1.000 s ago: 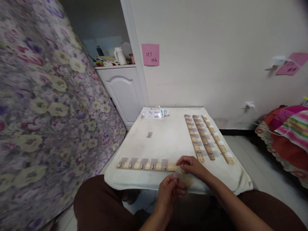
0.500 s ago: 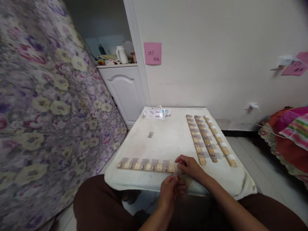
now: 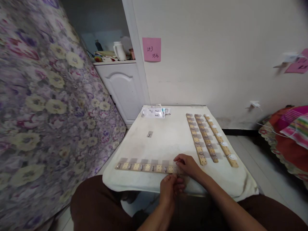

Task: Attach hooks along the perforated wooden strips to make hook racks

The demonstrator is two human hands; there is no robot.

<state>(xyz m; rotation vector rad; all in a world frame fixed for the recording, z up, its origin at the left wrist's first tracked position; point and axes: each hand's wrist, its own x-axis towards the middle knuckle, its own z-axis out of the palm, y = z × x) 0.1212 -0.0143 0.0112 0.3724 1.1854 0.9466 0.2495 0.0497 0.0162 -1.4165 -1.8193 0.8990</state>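
Note:
A wooden strip with small holes lies crosswise near the table's front edge. Several small clear plastic pieces stand along it, each with a shiny metal item at its base. At the strip's right end, my right hand pinches a small clear plastic piece from above. Just below, the closed fingertips of my left hand meet the same piece at the strip's near edge. Fingers hide most of that piece. Another small clear piece with a metal item lies alone farther back on the table.
Three more wooden strips with clear or white pieces lie lengthwise at the right of the cloth-covered table. Flat clear packages rest at the back left. A floral curtain hangs left; a wall stands behind.
The clear plastic piece between my hands has come down onto the right end of the strip. My hands have barely shifted, and the view has tilted slightly.

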